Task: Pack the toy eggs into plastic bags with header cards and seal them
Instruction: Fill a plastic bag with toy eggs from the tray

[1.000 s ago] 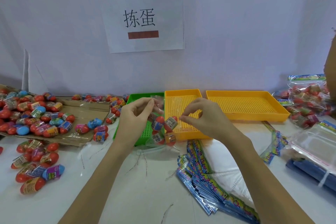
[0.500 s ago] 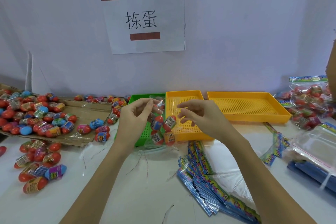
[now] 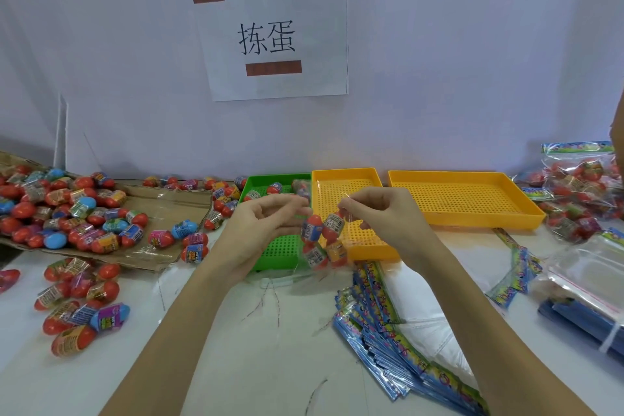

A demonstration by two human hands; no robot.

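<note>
Four or so toy eggs (image 3: 324, 240) sit inside a clear plastic bag (image 3: 319, 265) held up above the worktop (image 3: 236, 348), in front of the near edges of the green tray and the small yellow tray. The left hand (image 3: 266, 230) has its fingers curled, thumb and fingertips pinching the bag's upper left edge. The right hand (image 3: 381, 216) pinches the bag's upper right edge between thumb and forefinger, the other fingers bent.

The green tray (image 3: 273, 179) holds a few loose eggs at its far end; most of its perforated floor is hidden by the left hand. The small yellow tray (image 3: 344, 176) just to its right shows only its perforated floor, and the large yellow tray (image 3: 462, 199) beside that shows the same.

To the left, a flattened cardboard sheet (image 3: 169, 206) carries a big heap of loose eggs (image 3: 60, 209), mostly red with printed wrappers, some blue or pink. More eggs (image 3: 74, 307) lie scattered on the worktop in front of it.

Near the right forearm a fanned stack of blue header cards (image 3: 388, 341) lies against a pile of white bags (image 3: 425, 314). At the far right, filled bags (image 3: 580, 189) with header cards stand piled up, and empty clear bags (image 3: 587, 273) lie in front of them.

A paper sign (image 3: 273, 37) is taped to the wall.
</note>
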